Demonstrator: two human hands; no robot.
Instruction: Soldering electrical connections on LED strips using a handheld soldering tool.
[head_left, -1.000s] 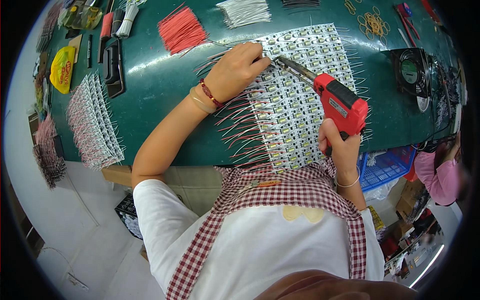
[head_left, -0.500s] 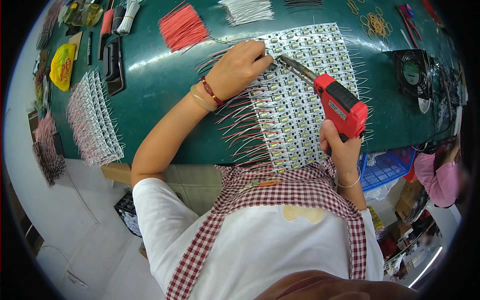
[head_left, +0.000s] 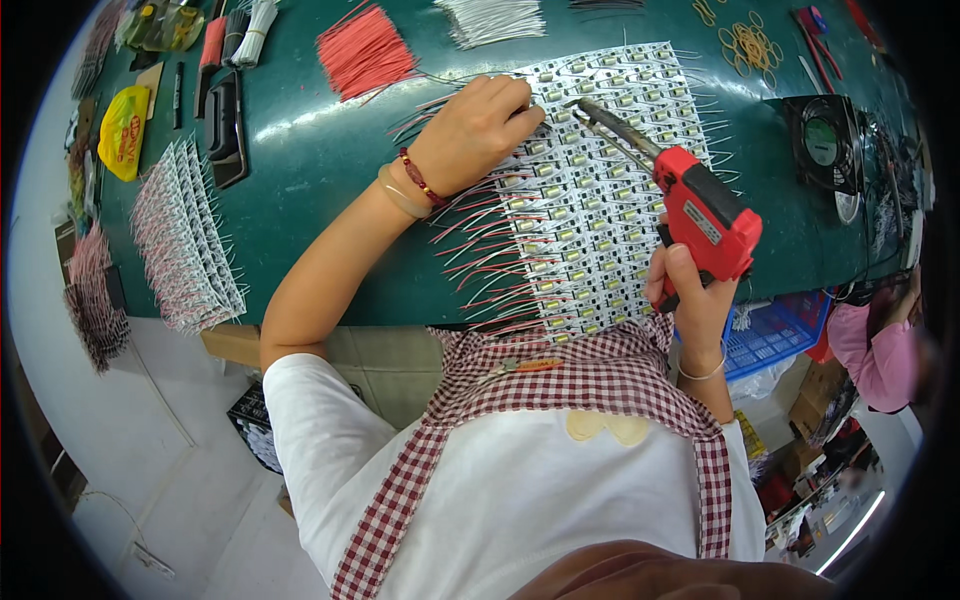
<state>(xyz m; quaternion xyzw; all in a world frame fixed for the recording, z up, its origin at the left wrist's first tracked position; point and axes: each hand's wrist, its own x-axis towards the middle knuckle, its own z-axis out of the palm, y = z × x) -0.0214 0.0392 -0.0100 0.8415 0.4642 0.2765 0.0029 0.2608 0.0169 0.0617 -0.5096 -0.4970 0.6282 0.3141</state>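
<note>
A soldering gun [head_left: 705, 215] with a red and black body is in my right hand [head_left: 700, 290], whose fingers wrap round its handle. Its metal tip points up and left, over the upper part of a panel of white LED boards [head_left: 590, 230], a little apart from my other fingers. My left hand [head_left: 485, 125] is closed in a pinch at the panel's upper left edge; what sits between the fingertips is too small to make out. Red and white wires [head_left: 490, 250] stick out from the panel's left side, some passing beneath my left wrist.
Bundles of red wires [head_left: 365, 50] and white wires [head_left: 492, 20] lie at the back. Rubber bands [head_left: 750, 48] and a black fan [head_left: 822, 145] are on the right. Wired board panels [head_left: 190, 240] lie left, near a yellow bag [head_left: 123, 133]. A blue crate [head_left: 770, 335] stands below the table edge.
My right hand has drawn the soldering gun right and slightly down, taking its tip away from my left fingertips. My left hand stays almost in place.
</note>
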